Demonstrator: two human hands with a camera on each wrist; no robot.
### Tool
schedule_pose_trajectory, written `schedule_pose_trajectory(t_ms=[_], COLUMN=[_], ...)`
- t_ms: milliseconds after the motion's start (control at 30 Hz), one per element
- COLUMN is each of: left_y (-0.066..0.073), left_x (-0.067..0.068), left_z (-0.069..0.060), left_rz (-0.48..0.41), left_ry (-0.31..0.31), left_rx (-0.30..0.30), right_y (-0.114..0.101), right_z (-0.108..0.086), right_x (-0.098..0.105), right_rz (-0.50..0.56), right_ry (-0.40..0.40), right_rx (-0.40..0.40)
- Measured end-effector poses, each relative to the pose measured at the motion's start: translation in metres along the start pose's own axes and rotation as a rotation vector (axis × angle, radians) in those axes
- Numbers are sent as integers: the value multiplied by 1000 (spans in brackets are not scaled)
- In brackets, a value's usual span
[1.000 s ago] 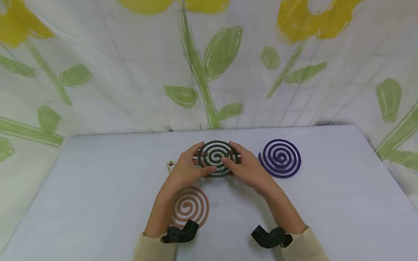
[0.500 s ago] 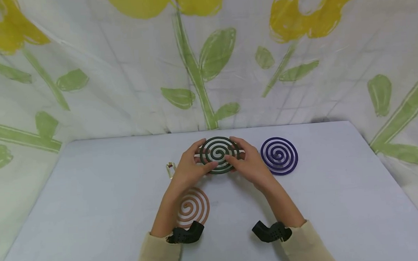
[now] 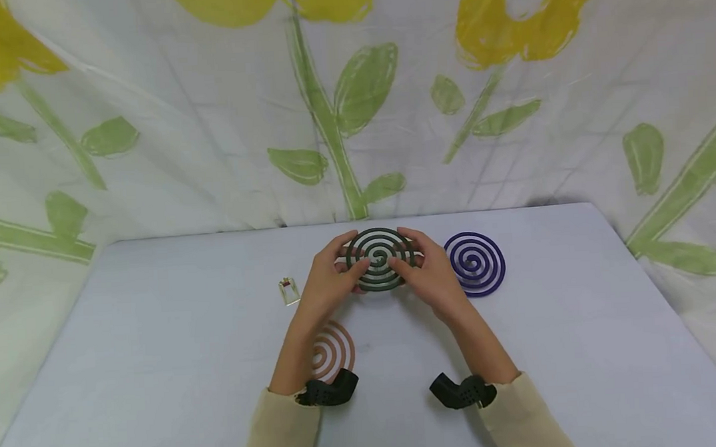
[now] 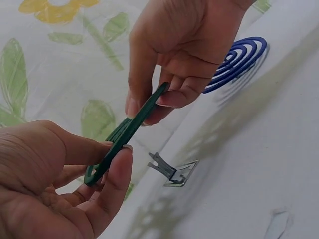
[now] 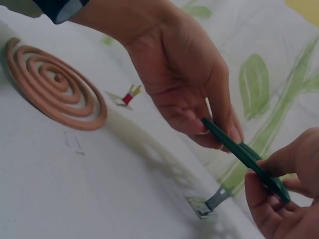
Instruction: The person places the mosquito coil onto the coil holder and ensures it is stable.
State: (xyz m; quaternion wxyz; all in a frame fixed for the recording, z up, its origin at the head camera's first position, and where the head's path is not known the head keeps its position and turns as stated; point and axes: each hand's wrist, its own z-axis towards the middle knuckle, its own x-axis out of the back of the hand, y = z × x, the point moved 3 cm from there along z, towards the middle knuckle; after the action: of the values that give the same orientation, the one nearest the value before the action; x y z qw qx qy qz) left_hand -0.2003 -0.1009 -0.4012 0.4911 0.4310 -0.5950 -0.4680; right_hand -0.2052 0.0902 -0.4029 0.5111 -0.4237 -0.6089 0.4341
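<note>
A dark green spiral coil is held up above the table between both hands. The left hand pinches its left side, thumb on the near face and fingers behind. On the other side the right hand pinches it the same way. Seen edge-on in the left wrist view, the green coil is tilted. Below it on the table stands a small metal stand with an upright forked tab, which the right wrist view shows too.
A blue spiral coil lies right of the hands. The orange-brown coil lies partly under the left forearm. A small metal piece with a red part lies left of the left hand. A flowered cloth hangs behind the table.
The head view has shifted slightly. Both hands still hold the green coil, now a little higher and further right in the picture, and the left thumb has moved up on its face.
</note>
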Motion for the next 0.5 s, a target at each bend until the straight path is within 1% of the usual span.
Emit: schedule_pose_trajectory(t_ms=[100,200,367,500], left_y=[-4,-6,-8,-9], left_x=[-2,-2,-6,-10], left_z=[3,4,6,7], left_rz=[-10,-12,-31,-38], left_ry=[14,27,37,30], left_rx=[17,20,-4,-5], right_y=[3,7,12,14], right_z=[2,5,7,7], right_x=[-1,-3,-3,-1], right_rz=[16,39,47,41], right_ry=[18,33,50,55], right_rx=[2,6,7,5])
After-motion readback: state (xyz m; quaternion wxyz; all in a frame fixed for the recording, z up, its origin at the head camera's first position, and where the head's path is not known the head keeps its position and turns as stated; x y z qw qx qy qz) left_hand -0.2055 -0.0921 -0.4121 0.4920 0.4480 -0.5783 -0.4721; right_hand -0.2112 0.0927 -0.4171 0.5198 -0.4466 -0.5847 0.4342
